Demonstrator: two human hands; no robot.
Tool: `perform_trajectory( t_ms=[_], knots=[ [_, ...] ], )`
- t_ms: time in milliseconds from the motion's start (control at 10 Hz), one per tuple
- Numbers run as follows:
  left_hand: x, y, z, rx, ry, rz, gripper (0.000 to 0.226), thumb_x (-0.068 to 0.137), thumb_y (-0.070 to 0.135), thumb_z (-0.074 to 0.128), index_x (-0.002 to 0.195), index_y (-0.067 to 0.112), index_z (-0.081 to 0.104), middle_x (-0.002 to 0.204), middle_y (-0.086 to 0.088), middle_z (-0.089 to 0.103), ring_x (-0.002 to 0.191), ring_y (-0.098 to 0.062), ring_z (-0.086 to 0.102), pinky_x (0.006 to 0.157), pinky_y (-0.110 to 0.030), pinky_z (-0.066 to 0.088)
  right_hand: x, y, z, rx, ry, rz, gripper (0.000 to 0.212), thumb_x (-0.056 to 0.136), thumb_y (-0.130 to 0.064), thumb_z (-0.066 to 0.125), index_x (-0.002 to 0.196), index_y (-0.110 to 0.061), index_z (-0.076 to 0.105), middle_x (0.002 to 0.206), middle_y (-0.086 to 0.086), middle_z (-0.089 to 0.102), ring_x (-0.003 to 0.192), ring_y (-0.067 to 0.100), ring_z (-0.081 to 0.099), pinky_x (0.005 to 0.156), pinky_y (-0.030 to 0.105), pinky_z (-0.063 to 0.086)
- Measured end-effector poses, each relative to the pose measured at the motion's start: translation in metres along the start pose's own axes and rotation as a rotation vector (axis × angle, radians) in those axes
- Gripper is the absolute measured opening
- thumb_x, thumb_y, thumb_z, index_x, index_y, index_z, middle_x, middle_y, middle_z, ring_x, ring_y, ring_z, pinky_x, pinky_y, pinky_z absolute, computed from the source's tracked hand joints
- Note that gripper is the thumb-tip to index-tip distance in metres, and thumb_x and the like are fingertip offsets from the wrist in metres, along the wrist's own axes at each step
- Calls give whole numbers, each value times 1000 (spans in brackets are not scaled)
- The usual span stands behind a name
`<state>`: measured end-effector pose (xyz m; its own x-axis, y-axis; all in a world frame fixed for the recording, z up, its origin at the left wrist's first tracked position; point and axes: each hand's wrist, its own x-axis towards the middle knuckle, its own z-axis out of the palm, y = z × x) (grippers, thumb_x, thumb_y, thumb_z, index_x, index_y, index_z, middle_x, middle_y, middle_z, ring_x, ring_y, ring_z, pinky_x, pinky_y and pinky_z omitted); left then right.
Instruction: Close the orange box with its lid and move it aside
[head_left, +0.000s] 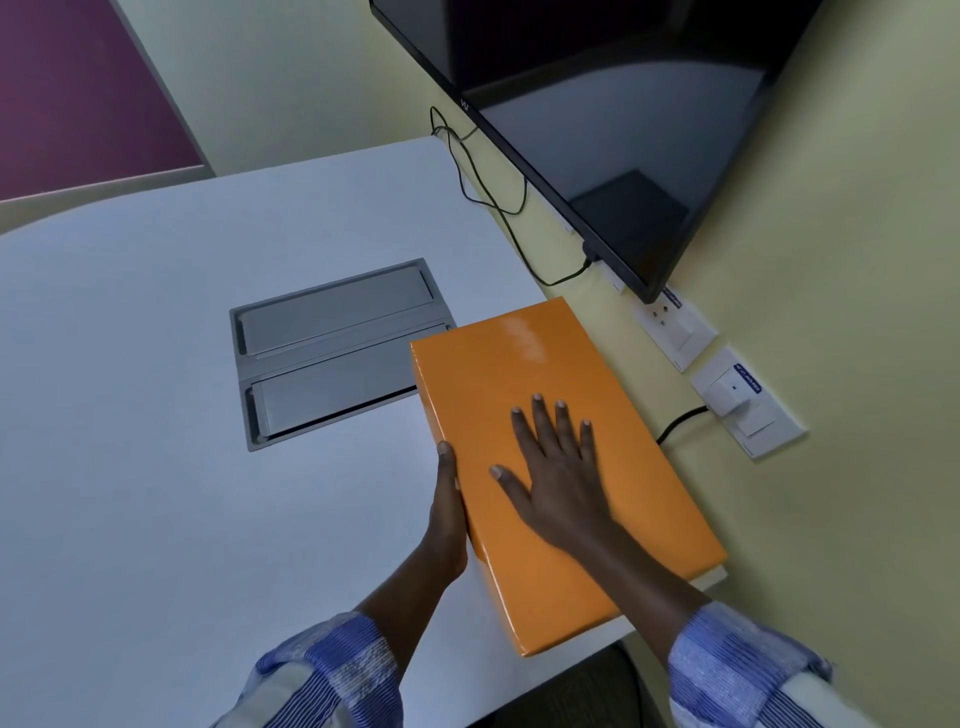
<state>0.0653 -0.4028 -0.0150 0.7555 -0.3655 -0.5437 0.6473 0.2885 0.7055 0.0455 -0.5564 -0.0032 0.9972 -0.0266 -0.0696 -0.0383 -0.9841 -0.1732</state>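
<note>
Two striped sleeves (332, 675) come in at the bottom edge. The left hand (448, 525) lies edge-on against the long left side of the orange box (519, 395), fingers straight, gripping nothing. The lid is on, and the box lies at the right edge of the white table (130, 415), one corner over the grey hatch (322, 353). The right hand (556, 467) rests flat on the lid, fingers spread. Further right, a black screen (623, 130) hangs above wall sockets (727, 395).

box (524, 415) on table (130, 415), right of hatch (332, 348).
</note>
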Motion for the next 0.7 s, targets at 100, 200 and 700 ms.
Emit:
perform_trajectory(
  t_ms=[100, 200, 700],
  knots=[
    [8, -1, 13, 54, -1, -7, 55, 101, 61, 17, 140, 33, 46, 118, 8, 76, 107, -16, 73, 73, -31, 62, 1, 16, -5, -8, -10, 11, 78, 96, -70, 18, 158, -25, 3, 167, 5, -7, 153, 29, -11, 121, 57, 0],
    [13, -5, 25, 97, -15, -11, 48, 103, 58, 16, 135, 36, 44, 112, 13, 71, 90, -3, 75, 61, -21, 59, 2, 31, -8, -3, 1, 20, 78, 96, -69, 21, 158, -25, 6, 167, 5, -4, 153, 29, -9, 121, 57, 2],
    [3, 3, 12, 465, -9, -85, 85, 88, 84, 22, 156, 33, 22, 157, 13, 32, 145, -15, 29, 120, -52, 24, 1, 28, -18, 65, 59, 76, 80, 95, -67, 26, 157, -18, 18, 167, 9, 7, 153, 29, 0, 122, 55, 6]
  ],
)
